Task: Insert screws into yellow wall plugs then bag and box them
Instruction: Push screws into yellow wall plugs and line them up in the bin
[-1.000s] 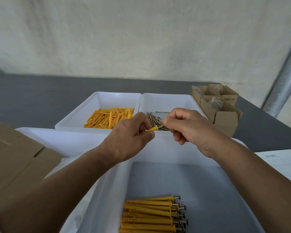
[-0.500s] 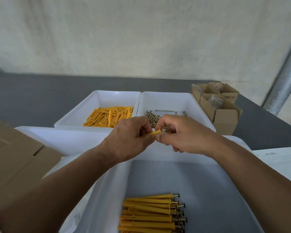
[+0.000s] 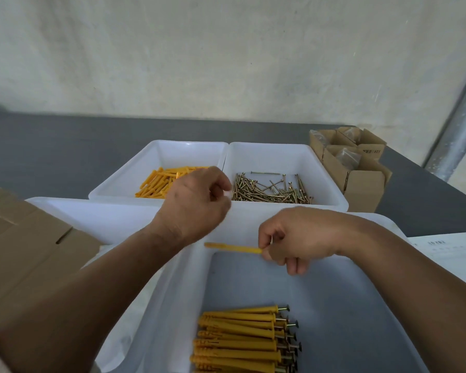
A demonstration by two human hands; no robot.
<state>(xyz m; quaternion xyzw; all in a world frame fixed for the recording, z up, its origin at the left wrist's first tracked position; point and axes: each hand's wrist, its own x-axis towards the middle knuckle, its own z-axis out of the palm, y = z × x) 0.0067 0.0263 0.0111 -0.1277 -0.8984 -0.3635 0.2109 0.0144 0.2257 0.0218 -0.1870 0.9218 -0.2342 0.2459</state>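
My right hand (image 3: 296,235) pinches a yellow wall plug (image 3: 233,248) by its right end and holds it level over the near white bin (image 3: 382,305). The screw in it is hidden by my fingers. My left hand (image 3: 197,203) hovers with curled fingers between the plug bin and the screw bin, and it holds nothing that I can see. Loose yellow plugs (image 3: 156,183) lie in the far left bin (image 3: 135,170). Loose screws (image 3: 272,188) lie in the far right bin (image 3: 326,181). A stack of assembled plugs with screws (image 3: 242,343) lies in the near bin.
Small open cardboard boxes (image 3: 361,181) with clear bags stand at the back right. Flat cardboard (image 3: 24,251) lies at the left. Another white bin (image 3: 92,214) sits behind it. A printed paper sheet (image 3: 447,251) lies at the right. A metal pipe (image 3: 457,130) runs up the wall.
My hands have parted. The plug went from my left hand to my right hand, which dropped toward the near bin. My left hand moved up toward the far bins.
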